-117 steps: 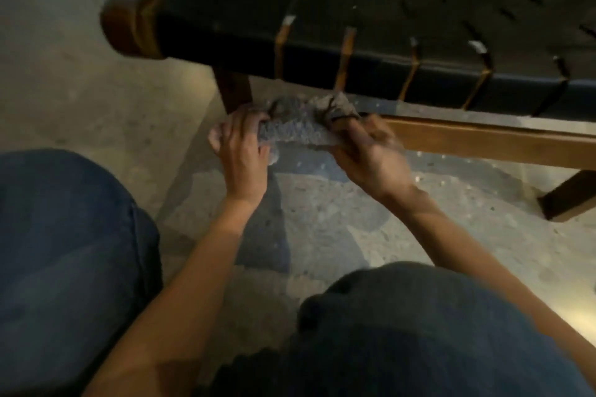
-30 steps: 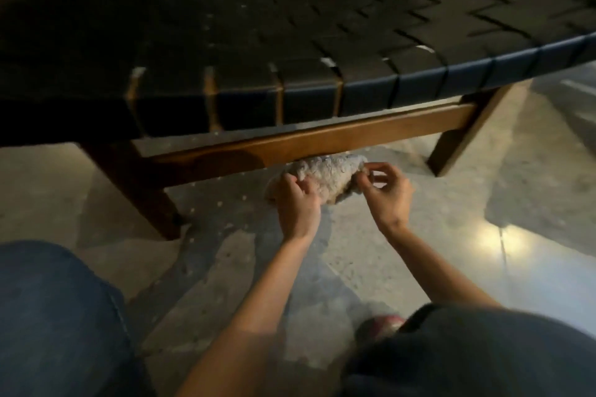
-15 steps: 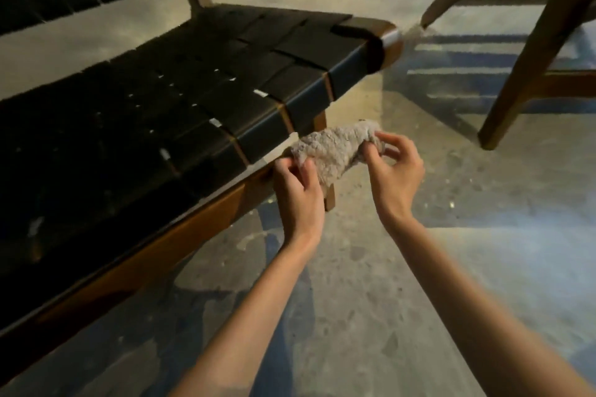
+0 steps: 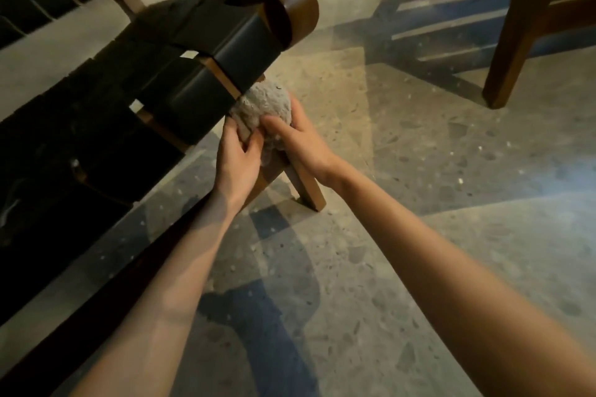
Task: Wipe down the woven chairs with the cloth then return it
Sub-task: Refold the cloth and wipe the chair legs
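Left hand [image 4: 237, 164] and right hand [image 4: 301, 143] clasp the cloth [image 4: 261, 105] in curled fingers [image 4: 275, 126] against the chair leg [image 4: 308, 187]; next, wipe downward.

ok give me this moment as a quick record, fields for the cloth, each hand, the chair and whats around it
cloth: grey fluffy cloth, bunched against the front corner of the seat
left hand: left hand grips the cloth's near edge
right hand: right hand holds the cloth from the right side
chair: woven chair, black straps on a wooden frame; its front leg shows below the hands
surroundings: speckled floor; other wooden legs at upper right
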`<state>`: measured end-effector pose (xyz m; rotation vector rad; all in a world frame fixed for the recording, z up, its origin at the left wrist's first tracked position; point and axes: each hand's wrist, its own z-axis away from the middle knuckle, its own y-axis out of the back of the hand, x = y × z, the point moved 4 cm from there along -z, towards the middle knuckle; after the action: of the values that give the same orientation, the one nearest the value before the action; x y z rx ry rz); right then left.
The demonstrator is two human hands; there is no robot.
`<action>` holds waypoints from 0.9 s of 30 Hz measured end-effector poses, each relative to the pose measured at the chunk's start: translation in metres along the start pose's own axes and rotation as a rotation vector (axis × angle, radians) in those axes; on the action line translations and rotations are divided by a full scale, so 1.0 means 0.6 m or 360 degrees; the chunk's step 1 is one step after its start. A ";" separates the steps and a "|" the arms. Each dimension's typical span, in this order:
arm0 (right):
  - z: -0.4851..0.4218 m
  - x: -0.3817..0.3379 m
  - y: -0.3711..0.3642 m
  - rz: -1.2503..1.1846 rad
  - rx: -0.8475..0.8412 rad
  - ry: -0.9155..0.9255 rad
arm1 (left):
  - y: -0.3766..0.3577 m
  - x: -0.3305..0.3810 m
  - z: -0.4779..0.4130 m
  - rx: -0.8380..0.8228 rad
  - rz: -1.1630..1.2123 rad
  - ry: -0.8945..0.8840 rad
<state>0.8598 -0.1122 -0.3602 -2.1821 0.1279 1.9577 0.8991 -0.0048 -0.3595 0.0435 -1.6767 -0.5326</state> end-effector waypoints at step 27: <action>0.074 0.153 0.086 0.0304 0.0119 -0.0193 | -0.149 -0.088 0.162 0.0737 0.0099 -0.0028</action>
<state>0.8167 -0.1466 -0.4603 -2.0648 0.3976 2.1424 0.7933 -0.0363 -0.4491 0.3222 -1.7821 -0.0896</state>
